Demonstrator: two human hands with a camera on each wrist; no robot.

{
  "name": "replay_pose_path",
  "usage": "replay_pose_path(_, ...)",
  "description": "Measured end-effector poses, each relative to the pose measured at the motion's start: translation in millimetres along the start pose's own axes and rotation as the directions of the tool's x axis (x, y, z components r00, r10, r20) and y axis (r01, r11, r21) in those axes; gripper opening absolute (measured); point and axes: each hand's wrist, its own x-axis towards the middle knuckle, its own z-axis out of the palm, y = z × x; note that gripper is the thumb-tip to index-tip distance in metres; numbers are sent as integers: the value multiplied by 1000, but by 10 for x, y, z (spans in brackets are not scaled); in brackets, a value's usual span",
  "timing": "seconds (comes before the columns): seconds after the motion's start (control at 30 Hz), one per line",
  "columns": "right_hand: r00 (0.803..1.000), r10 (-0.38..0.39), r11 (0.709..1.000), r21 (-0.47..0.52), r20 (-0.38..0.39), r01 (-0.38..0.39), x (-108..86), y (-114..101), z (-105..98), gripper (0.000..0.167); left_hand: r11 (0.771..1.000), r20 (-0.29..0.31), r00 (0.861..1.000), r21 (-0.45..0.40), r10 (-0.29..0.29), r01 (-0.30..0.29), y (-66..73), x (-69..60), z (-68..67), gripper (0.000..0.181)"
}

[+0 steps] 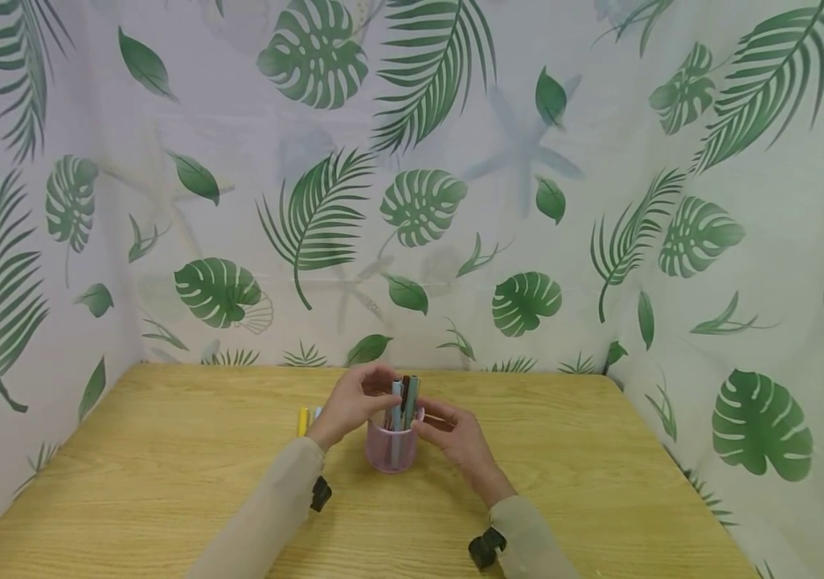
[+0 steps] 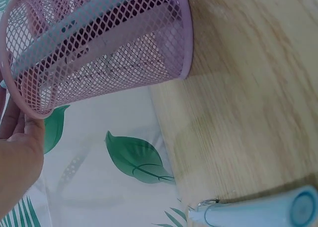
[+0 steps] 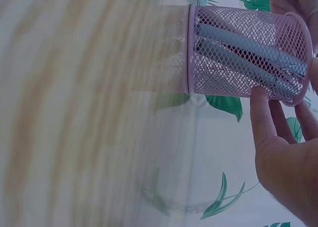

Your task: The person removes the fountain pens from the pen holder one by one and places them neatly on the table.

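A pink mesh pen holder (image 1: 391, 449) stands upright on the table with several pens in it, among them a light blue pen (image 1: 396, 412), a dark one and a grey-green one (image 1: 411, 402). My left hand (image 1: 354, 402) reaches over its left side, thumb against the light blue pen and fingers curved near the pen tops. My right hand (image 1: 461, 444) holds the holder's right side near the rim, thumb in front. In the right wrist view the right hand's fingertips (image 3: 259, 95) touch the mesh (image 3: 238, 58). The left wrist view shows the holder (image 2: 109, 53) close up.
A yellow pen (image 1: 303, 422) and a light blue pen (image 1: 317, 412) are on the wooden table (image 1: 166, 474) left of the holder, partly behind the left wrist. A cloth with green leaves (image 1: 419, 322) hangs behind the table and at both sides.
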Motion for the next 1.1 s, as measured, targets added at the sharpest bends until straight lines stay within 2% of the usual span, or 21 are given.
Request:
replay_pose_path(0.17,1000,-2,1000,6,-5,2,-2,2,4,45,997,34,997,16,69,-70,-13,-20,18,28)
replay_pose_path(0.3,1000,-4,1000,7,-9,4,9,10,7,44,994,42,994,42,96,-98,-8,-30,42,29)
replay_pose_path(0.43,1000,1,1000,2,-16,-1,17,20,10,43,993,40,993,29,109,-111,161,-113,37,28)
replay_pose_path(0.53,1000,8,1000,3,-18,-8,12,13,9,43,994,37,993,12,109,-109,193,-136,44,28)
replay_pose_path(0.67,1000,12,1000,2,-12,-12,4,3,4,44,997,3,997,7,78,-78,22,-78,69,31)
replay_pose_path(0.83,1000,11,1000,3,-3,-11,-2,2,-1,45,999,-60,997,3,49,-49,-25,-59,53,30)
replay_pose_path(1.1,1000,19,1000,21,3,-19,5,10,-9,45,993,-120,987,-17,110,-113,4,-7,12,27)
